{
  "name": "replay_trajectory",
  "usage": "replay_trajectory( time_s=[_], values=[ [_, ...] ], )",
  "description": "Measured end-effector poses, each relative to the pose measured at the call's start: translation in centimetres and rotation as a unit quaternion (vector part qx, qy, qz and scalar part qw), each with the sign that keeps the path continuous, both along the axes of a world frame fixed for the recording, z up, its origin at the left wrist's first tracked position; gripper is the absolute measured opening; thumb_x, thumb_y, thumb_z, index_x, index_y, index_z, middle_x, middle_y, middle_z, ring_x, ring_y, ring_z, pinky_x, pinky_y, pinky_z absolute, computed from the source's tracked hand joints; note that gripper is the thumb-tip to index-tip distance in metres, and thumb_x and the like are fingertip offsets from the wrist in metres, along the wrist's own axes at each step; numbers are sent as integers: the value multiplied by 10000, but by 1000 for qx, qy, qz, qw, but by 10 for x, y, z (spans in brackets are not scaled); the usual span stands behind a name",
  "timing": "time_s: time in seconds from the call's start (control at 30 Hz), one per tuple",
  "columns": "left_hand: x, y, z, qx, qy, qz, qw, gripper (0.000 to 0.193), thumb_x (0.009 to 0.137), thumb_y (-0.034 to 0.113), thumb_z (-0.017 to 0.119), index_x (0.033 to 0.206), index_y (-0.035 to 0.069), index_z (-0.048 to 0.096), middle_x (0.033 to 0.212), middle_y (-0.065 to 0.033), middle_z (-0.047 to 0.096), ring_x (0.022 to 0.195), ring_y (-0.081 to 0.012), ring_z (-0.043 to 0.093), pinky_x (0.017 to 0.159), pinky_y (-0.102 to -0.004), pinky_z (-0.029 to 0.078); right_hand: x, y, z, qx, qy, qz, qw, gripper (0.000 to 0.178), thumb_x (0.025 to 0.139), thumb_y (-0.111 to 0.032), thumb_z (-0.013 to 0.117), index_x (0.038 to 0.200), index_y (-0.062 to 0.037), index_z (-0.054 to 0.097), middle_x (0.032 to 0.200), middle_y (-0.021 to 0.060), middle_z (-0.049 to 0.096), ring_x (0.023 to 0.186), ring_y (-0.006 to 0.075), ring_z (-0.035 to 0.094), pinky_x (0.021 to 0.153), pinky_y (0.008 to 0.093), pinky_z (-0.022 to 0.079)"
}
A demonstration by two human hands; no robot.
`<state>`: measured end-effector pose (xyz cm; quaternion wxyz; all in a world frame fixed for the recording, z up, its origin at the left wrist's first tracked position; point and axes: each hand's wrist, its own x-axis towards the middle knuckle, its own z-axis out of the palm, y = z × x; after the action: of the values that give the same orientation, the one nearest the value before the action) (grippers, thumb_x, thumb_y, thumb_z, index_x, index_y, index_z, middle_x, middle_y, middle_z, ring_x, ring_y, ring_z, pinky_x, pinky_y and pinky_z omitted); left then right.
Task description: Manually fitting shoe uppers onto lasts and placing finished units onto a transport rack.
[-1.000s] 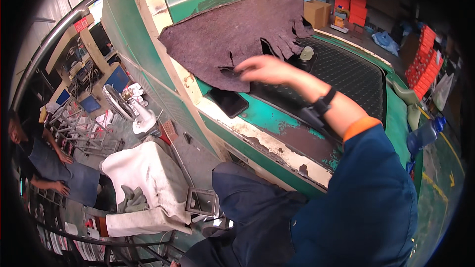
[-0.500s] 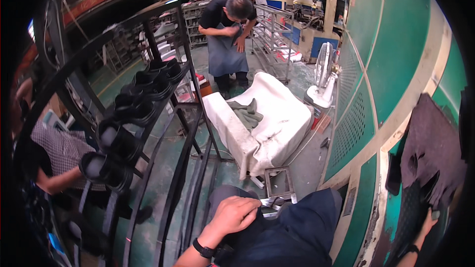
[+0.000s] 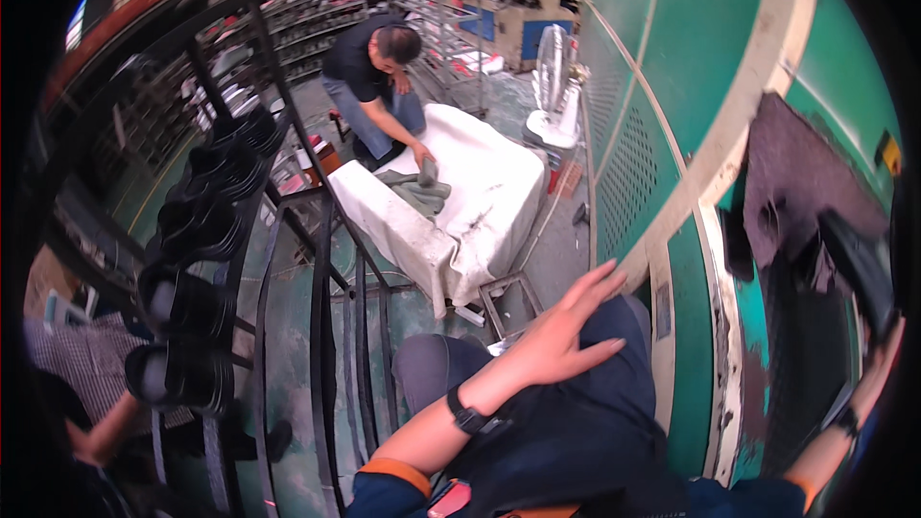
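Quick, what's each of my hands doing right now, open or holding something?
Left hand: open, fingers spread, holding nothing.
Right hand: at the lower end of a glossy black item; whether it grips cannot be told.

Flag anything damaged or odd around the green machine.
The purplish cloth flap has a ragged lower edge, and the green machine shows brown patches through worn paint on its ledge; both look damaged.

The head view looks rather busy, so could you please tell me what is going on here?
The wearer's left hand is open and empty, while the right hand appears to hold a long black item near a purplish cloth. A co-worker bends, touching grey-green gloves on a white cover. Black shoes stand in a row at left.
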<state>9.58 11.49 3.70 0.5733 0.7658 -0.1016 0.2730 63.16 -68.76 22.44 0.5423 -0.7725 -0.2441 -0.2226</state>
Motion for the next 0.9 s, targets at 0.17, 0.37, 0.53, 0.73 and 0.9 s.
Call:
replay_trajectory(
  time_s=[0.17,0.37,0.53,0.73,0.9],
  values=[
    [73,-76,51,-265,65,-223,936,977,901,451,657,1581,182,9,1627,-146,131,1449,-308,299,1109,-446,346,-122,315,14,73,-10,151,986,518,917,-348,600,1287,13,561,1246,131,615,1204,255,561,1035,365,447],
    [5,-92,-7,-638,97,-186,741,880,998,368,492,1538,295,-199,1584,-142,217,1370,-288,414,1097,-429,395,-287,684,-131,78,472,536,696,482,952,-396,528,1061,54,660,1095,211,693,965,275,691,893,378,551],
    [-36,-63,-109,-789,186,-77,581,412,1007,315,464,1231,6,619,1116,-147,700,966,-252,698,848,-388,586,-332,684,-304,185,736,360,542,384,870,-329,542,967,29,639,948,192,677,887,328,658,871,462,531],
    [-52,-63,-164,-797,227,-60,556,346,995,273,491,1176,19,639,1046,-129,721,896,-227,714,806,-367,598,-350,664,-371,204,764,303,532,311,837,-271,567,871,27,649,889,192,673,892,343,650,880,473,530],
    [-21,-53,-151,-781,227,-58,579,341,999,275,490,1178,23,635,1048,-135,720,865,-243,724,777,-389,610,-323,673,-371,248,759,276,536,282,834,-253,594,888,17,653,865,169,682,877,329,658,857,459,546]
  ],
)
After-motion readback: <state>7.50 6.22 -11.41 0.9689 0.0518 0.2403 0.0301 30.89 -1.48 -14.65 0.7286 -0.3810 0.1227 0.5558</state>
